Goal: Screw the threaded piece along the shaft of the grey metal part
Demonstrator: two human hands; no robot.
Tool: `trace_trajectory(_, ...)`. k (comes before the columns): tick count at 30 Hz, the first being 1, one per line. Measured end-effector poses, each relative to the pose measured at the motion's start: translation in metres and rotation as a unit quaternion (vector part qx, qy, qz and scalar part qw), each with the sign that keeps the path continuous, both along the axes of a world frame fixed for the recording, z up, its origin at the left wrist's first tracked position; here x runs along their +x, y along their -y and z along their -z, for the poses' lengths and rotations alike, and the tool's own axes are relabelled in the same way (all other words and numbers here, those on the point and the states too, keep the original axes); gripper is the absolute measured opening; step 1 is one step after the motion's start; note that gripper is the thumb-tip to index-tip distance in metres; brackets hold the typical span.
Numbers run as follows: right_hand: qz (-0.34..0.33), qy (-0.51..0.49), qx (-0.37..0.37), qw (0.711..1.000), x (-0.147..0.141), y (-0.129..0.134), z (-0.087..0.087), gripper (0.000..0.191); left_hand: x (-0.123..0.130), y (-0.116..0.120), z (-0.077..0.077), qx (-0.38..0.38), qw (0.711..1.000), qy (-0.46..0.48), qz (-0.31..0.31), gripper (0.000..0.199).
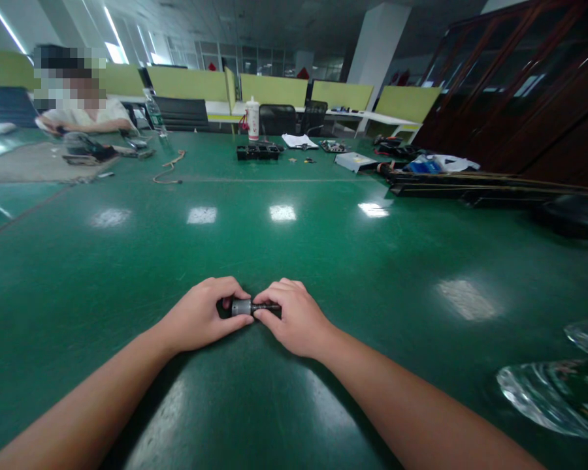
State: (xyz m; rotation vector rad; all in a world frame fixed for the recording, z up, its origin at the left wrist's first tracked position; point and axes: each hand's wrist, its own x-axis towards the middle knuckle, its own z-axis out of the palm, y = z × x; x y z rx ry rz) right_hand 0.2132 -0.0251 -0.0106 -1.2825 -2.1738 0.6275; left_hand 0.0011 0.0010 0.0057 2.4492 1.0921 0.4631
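A short grey metal cylinder with small dark marks on its side lies level, close to the green tabletop. My left hand is closed round it, thumb on the near side and fingers on the far side. From the cylinder's right end a thin dark ridged shaft sticks out. It is pinched between thumb and fingers of my right hand. Both hands' fingertips nearly meet where shaft and cylinder join. Part of the cylinder's left end is hidden in my left palm.
Clear plastic bottles lie at the right edge of the green table. Along the far side are a white bottle, a black casing, a cord and a grey metal box. A person sits at far left.
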Motion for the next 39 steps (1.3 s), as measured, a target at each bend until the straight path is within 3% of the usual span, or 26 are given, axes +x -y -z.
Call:
trace_trajectory(27, 0.021, -0.01, 0.004, 1.0, 0.0011, -0.0011, 0.0028, 0.01, -0.0009, -0.0015, 0.001, -0.001, 1.0, 0.003, -0.016, 0.023)
trace_trajectory(39, 0.063, -0.012, 0.023, 0.998, 0.0039, -0.0014, 0.0058, 0.013, -0.0011, -0.0029, 0.0017, 0.014, 0.999, 0.016, -0.026, 0.024)
